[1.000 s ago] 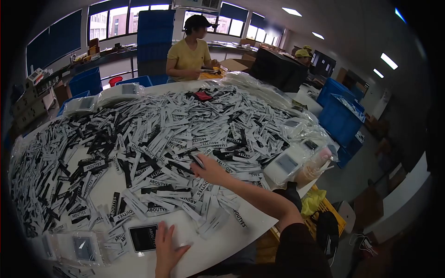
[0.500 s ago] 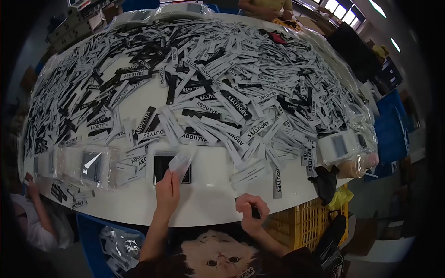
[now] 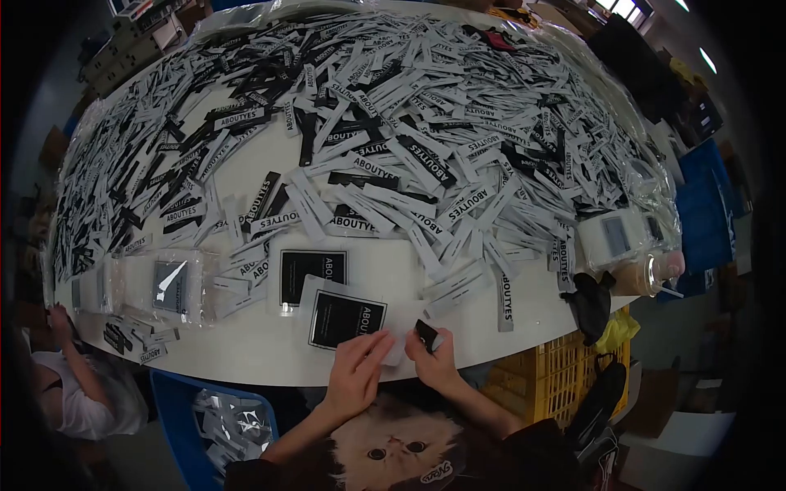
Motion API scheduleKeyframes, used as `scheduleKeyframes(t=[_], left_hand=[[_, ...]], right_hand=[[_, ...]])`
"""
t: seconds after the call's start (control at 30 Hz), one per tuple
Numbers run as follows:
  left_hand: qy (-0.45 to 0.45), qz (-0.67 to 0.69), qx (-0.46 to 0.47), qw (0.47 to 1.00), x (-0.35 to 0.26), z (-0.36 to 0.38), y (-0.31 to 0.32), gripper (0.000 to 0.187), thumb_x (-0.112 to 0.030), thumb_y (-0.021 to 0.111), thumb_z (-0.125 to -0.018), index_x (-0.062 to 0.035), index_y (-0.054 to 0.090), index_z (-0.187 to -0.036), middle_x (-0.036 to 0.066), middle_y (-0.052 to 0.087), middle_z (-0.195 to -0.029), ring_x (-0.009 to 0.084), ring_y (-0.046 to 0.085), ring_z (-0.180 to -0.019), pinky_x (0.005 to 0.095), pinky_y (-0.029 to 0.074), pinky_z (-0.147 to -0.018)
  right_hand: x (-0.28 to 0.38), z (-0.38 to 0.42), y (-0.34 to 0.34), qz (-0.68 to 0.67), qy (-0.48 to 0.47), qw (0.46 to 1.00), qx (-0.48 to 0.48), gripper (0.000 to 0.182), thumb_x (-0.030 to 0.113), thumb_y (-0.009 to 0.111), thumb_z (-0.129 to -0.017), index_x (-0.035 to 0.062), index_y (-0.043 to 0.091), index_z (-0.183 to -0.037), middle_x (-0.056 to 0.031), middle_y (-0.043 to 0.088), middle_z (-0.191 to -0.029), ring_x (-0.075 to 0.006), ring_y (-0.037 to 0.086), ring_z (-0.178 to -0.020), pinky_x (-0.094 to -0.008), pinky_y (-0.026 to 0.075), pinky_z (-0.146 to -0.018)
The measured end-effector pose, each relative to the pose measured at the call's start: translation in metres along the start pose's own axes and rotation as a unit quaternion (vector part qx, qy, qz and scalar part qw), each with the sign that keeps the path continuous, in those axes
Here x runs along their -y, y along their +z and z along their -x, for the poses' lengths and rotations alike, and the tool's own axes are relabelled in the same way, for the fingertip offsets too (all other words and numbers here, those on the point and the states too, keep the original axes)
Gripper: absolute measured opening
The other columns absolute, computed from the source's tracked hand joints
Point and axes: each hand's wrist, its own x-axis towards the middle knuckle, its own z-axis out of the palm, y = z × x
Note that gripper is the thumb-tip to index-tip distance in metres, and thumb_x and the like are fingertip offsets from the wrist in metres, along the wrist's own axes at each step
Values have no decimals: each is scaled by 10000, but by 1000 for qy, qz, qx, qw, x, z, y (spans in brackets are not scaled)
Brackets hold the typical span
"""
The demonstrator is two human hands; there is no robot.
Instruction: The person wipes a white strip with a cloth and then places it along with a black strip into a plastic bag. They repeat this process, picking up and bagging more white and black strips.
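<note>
A translucent pouch with a black printed square (image 3: 348, 319) lies tilted in front of me, overlapping a second black-printed pouch (image 3: 311, 274) on the white table. My left hand (image 3: 358, 368) pinches the tilted pouch at its lower right corner, fingers close together. Just to the right, my right hand (image 3: 434, 364) is closed on a small black piece with pale lettering (image 3: 426, 333), which pokes out above the thumb. A pale translucent flap (image 3: 397, 350) shows between the two hands.
Narrow black and white ABOUTYES packets (image 3: 426, 164) are heaped across the table. Clear-wrapped bundles (image 3: 172, 286) lie left. On the right are a drink cup (image 3: 643, 274), a black cloth (image 3: 591, 303) and a yellow crate (image 3: 557, 360). A blue bin (image 3: 176, 417) stands below; another person (image 3: 82, 385) sits left.
My left hand has moved right and down with the pouch, whose black printed face now shows. My right hand has turned upward toward it, its black piece now more visible. The camera view has shifted slightly.
</note>
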Motion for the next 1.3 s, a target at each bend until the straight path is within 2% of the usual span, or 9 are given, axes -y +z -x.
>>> scheduleKeyframes(t=[0.17,0.3,0.43,0.67,0.87,0.97,1.13,1.23,1.3], left_hand=[[-54,65,50,995,-7,-5,-24,462,-33,614,-728,-20,527,-1181,148,537,-1160,288,534,-1012,352,425,-863],[-232,160,104,954,-1,0,-28,371,-83,635,-735,9,551,-1084,147,637,-902,232,630,-801,310,493,-702],[-216,186,-63,957,0,-4,-11,223,-50,600,-745,24,575,-953,118,623,-710,160,606,-600,257,466,-563],[-280,226,-89,929,-10,-7,-14,176,-36,573,-758,10,575,-927,111,601,-686,91,560,-567,225,427,-509],[-239,14,-3,971,-33,-19,-20,172,-6,600,-667,8,564,-834,148,590,-757,368,571,-682,379,476,-597],[-131,-36,16,991,-19,-17,-16,166,-3,612,-655,11,567,-814,151,572,-798,335,572,-706,364,471,-602],[-185,-31,33,982,-18,-9,-19,199,-16,624,-655,9,556,-841,138,552,-874,325,566,-755,358,470,-664],[-92,-86,-215,968,-30,-10,-29,385,-106,687,-623,-45,508,-958,147,529,-1037,368,532,-946,453,372,-904],[-5,-97,-140,985,-27,-3,-39,424,-137,699,-622,-51,501,-988,155,507,-1089,358,518,-990,478,347,-925]], right_hand=[[39,-5,-3,103,47,989,96,210,170,612,-832,-38,584,-822,-61,510,-558,-117,475,-527,-269,391,-520],[30,1,11,243,-107,949,172,237,139,712,-705,0,586,-850,-136,553,-666,-227,567,-602,-316,427,-543],[35,-2,21,241,-150,950,133,265,112,724,-661,11,603,-875,-132,566,-723,-270,585,-685,-320,448,-597],[43,-1,20,151,-184,968,76,388,63,684,-684,24,559,-1049,-116,567,-939,-241,581,-856,-285,451,-748],[29,10,22,301,-201,925,114,450,14,645,-672,12,537,-1108,-142,600,-895,-272,596,-790,-317,473,-679],[22,5,18,298,-239,916,125,426,-9,632,-658,8,564,-1079,-150,604,-850,-290,600,-764,-336,476,-643],[36,8,18,256,-192,948,3,379,-21,624,-653,6,606,-1031,-157,611,-863,-261,615,-769,-324,479,-657],[40,10,18,142,-191,970,44,358,-29,605,-673,-1,596,-1030,-139,612,-882,-197,608,-782,-291,472,-677],[41,15,14,108,-95,977,155,317,-35,580,-714,-14,579,-1030,-93,598,-877,-142,567,-781,-260,454,-683]])
